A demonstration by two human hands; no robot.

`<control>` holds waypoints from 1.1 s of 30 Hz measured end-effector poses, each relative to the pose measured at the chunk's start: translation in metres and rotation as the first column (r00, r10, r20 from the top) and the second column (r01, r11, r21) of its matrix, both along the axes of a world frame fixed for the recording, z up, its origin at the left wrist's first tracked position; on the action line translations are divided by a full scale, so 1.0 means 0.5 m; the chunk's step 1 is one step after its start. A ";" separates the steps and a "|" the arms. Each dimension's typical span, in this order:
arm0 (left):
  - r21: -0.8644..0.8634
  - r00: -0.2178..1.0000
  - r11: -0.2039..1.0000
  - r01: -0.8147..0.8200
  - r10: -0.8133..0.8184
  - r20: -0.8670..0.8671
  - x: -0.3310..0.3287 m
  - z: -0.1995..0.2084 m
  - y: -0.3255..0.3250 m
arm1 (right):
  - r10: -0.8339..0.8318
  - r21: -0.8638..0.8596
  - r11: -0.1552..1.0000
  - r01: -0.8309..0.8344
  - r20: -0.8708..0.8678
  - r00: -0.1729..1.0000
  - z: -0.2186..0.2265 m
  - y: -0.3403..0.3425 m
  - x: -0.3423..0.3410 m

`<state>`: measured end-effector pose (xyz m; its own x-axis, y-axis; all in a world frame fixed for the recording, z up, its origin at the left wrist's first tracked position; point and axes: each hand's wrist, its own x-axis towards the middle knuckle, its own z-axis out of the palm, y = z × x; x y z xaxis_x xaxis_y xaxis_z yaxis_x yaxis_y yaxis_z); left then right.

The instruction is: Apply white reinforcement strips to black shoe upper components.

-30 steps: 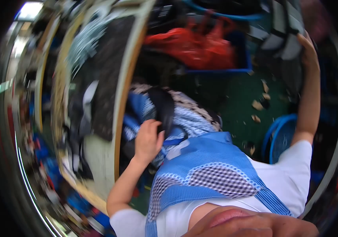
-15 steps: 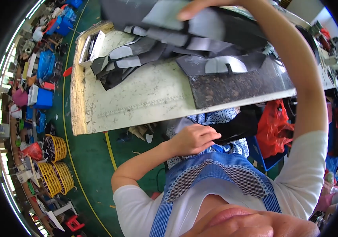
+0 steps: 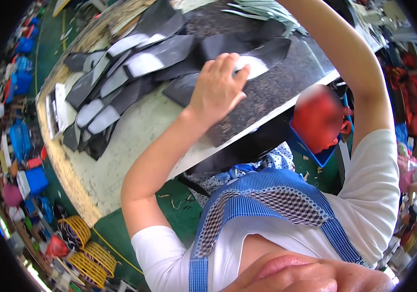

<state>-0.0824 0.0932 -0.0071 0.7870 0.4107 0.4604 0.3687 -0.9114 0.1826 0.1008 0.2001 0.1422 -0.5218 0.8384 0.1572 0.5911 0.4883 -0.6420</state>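
Observation:
My left hand (image 3: pixel 218 87) rests over the dark speckled slab (image 3: pixel 262 104), its thumb apart from the bent fingers. Its fingertips touch or hover at the edge of a flat black cut piece (image 3: pixel 277 50) with a white patch; I cannot tell if they press on it. My right arm stretches up past the top edge, so that hand is out of sight. Left of my left hand lies a loose, overlapping pile of similar black pieces (image 3: pixel 169 51) with white or grey patches. A bundle of thin pale green strips (image 3: pixel 267 10) lies at the back of the slab.
The worn white worktable (image 3: pixel 135 141) has a rough wooden edge (image 3: pixel 74 187) on the left. A small white box (image 3: pixel 63 109) stands near that edge. Below the table's right side is a blue bin (image 3: pixel 311 151) with red plastic in it. Yellow baskets (image 3: pixel 91 263) stand on the floor.
My left hand has moved from in front of my chest up onto the slab. My right hand, earlier on a black piece over the pile, has gone beyond the top edge. The view has turned.

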 end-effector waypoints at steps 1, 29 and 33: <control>0.056 0.999 0.998 -0.021 0.020 0.028 0.017 -0.024 0.021 | -0.070 -0.044 0.997 0.068 -0.052 0.996 0.010 -0.051 0.048; -0.498 0.991 0.866 0.052 0.015 0.130 0.123 0.148 0.080 | -0.496 -0.229 0.867 0.444 -0.297 0.816 -0.169 -0.124 0.392; 0.357 0.945 0.928 0.111 -0.210 0.251 0.287 0.088 0.243 | -0.451 -0.146 0.888 0.436 -0.089 0.888 -0.146 -0.188 0.383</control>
